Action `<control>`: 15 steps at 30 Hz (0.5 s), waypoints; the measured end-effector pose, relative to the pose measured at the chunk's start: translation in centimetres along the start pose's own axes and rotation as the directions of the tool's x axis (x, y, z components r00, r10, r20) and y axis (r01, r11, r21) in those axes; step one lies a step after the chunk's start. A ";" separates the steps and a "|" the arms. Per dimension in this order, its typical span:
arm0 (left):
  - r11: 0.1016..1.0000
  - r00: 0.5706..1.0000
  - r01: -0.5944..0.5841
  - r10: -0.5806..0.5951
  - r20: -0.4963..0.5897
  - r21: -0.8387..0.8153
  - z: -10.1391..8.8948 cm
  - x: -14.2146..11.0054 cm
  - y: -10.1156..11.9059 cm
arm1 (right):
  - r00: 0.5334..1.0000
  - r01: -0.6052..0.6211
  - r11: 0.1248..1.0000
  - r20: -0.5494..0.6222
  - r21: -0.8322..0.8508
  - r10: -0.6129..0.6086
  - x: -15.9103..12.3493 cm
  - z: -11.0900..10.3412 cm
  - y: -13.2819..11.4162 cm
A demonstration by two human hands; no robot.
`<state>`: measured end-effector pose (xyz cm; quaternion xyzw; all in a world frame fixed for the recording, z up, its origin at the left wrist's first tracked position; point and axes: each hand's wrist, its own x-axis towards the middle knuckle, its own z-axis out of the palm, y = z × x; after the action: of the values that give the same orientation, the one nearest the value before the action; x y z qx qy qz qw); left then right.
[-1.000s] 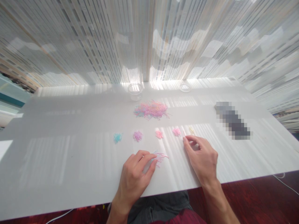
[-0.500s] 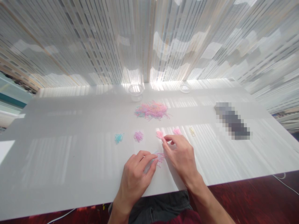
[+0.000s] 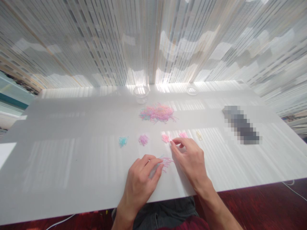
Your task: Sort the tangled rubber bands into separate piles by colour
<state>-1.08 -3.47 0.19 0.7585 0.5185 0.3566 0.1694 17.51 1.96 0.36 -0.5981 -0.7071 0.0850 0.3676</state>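
Note:
In the head view, my left hand (image 3: 143, 174) rests low on the table, thumb and forefinger pinched at a small mixed pile of thin pink, lilac and blue rubber bands (image 3: 167, 161). My right hand (image 3: 190, 158) is closed in a pinch at the right edge of a coral-pink cluster (image 3: 165, 138), with what looks like a thin pink band at the fingertips. In the same row lie a teal cluster (image 3: 123, 141), a purple cluster (image 3: 143, 139), a pink cluster (image 3: 183, 135) partly behind my right hand, and a pale yellow cluster (image 3: 199, 135).
A large tangled heap of mixed bands (image 3: 157, 113) lies behind the row. Farther back stand a clear plastic tub (image 3: 141, 95) and a clear lid (image 3: 192, 91). A pixelated dark object (image 3: 241, 125) lies right on the white table (image 3: 59, 127). A striped curtain (image 3: 115, 41) hangs behind.
The whole view has shifted slightly, moving things a little to the right. My right hand's fingertips are a bit farther right of the coral-pink cluster. My left hand stays at the mixed pile.

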 end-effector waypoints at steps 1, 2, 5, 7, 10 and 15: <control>1.000 1.000 0.002 -0.002 0.001 0.000 0.0 0.0 0.0 | 1.000 -0.018 1.000 -0.018 -0.017 0.018 0.1 -0.4 0.3; 1.000 1.000 0.005 -0.005 0.002 0.001 0.0 -0.1 0.0 | 0.998 -0.042 0.999 -0.043 -0.035 0.041 0.1 -0.8 0.7; 1.000 1.000 0.009 -0.009 0.005 0.009 0.1 -0.2 0.0 | 0.990 -0.114 0.991 -0.086 -0.069 0.108 0.3 -2.1 1.9; 1.000 1.000 0.012 -0.012 0.005 0.012 0.1 -0.2 -0.1 | 0.988 -0.129 0.988 -0.095 -0.083 0.121 0.4 -2.6 2.6; 1.000 1.000 0.015 -0.015 0.007 0.008 0.1 -0.2 -0.1 | 0.988 -0.132 0.987 -0.096 -0.087 0.124 0.5 -2.7 3.1; 1.000 1.000 0.018 -0.018 0.011 0.008 0.1 -0.2 -0.2 | 0.987 -0.139 0.987 -0.097 -0.076 0.131 0.6 -2.6 3.3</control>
<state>-1.15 -3.58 -0.06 0.7564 0.5258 0.3487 0.1725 21.72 2.59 0.65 -0.6627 -0.6500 0.0530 0.3682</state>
